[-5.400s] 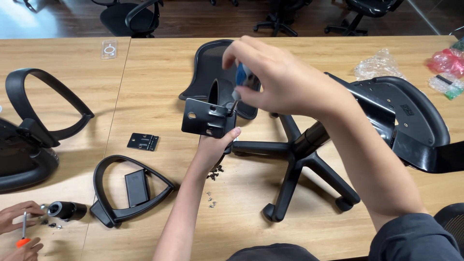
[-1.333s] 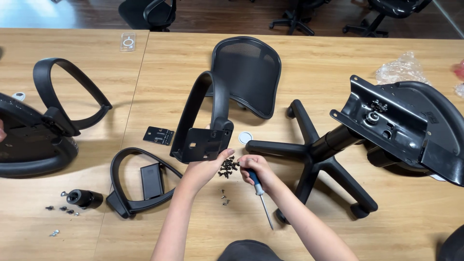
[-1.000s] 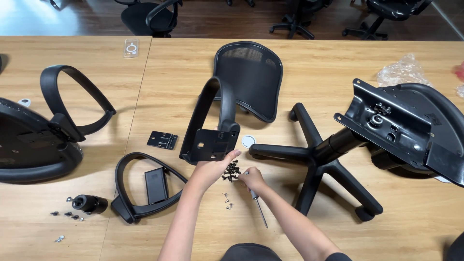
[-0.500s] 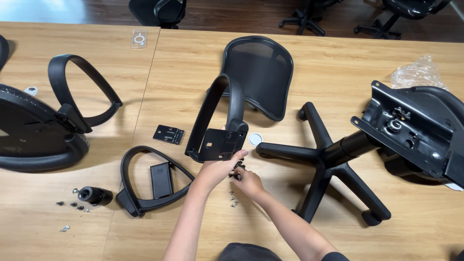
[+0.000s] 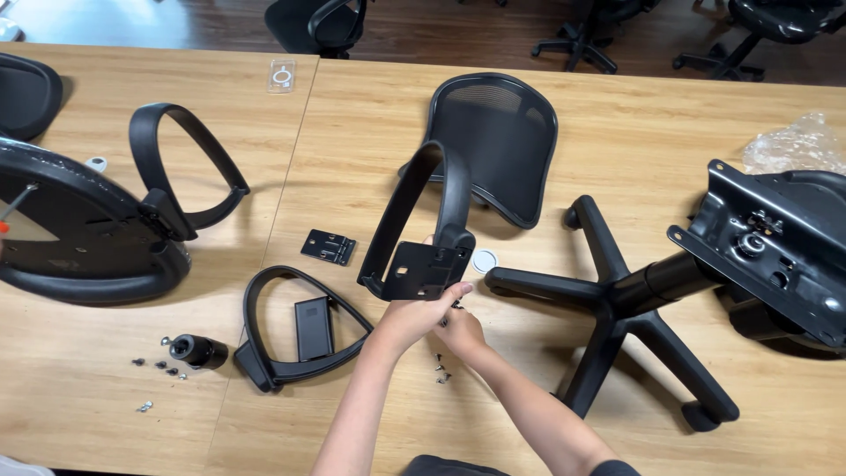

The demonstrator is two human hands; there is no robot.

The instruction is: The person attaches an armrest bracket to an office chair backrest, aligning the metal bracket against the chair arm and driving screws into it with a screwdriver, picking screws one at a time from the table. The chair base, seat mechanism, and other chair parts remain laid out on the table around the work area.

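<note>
Screws [image 5: 441,370] lie just below the right hand [image 5: 460,328], its grip hidden, while the left hand [image 5: 414,316] clasps the bracket plate [image 5: 423,271] directly above.

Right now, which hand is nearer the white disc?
Right. The right hand sits just below the white disc; the left hand grips the backrest bracket, farther left.
</note>
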